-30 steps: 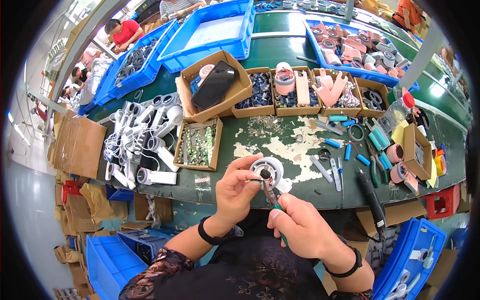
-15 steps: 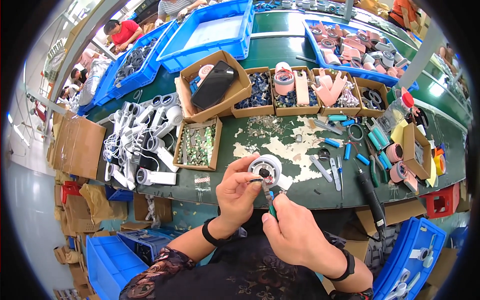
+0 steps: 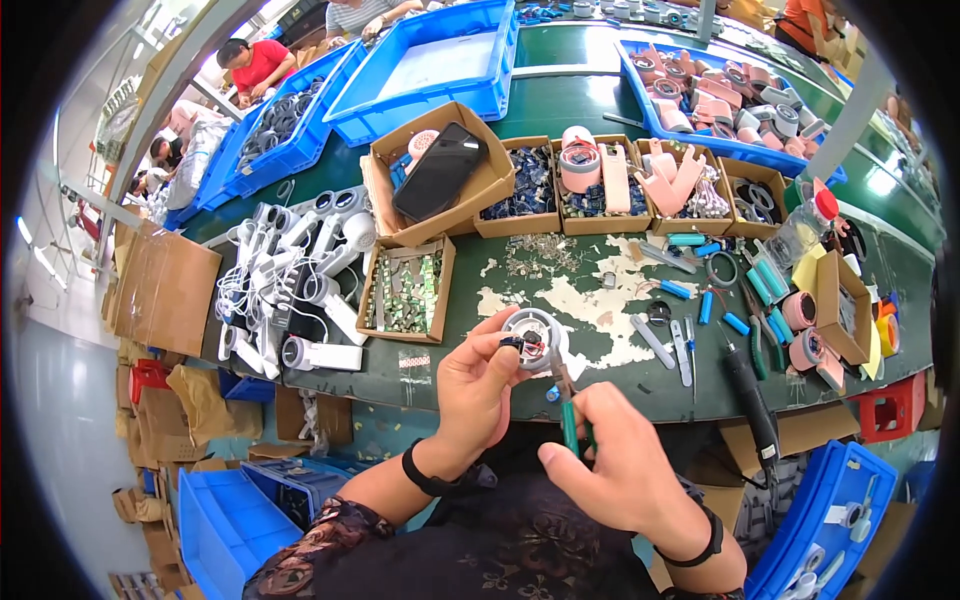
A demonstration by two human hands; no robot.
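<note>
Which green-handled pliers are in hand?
The pliers in the right hand, jaws near the round white housing; the other green-handled pliers lie on the bench, right of the black electric screwdriver.

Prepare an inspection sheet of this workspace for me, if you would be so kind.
Surface: dark green table, with pale worn patches.
Things in hand: white round housing, its inside exposed; green-handled pliers beside it.
Clutter: loose blue cylinders, screwdriver and black power tool to the right; phone in a cardboard box.
Hands: left hand holds the housing; right hand grips the pliers.
Cables: white cords tangled over white handheld units at left.
Surroundings: blue crates; other people in the background.
</note>
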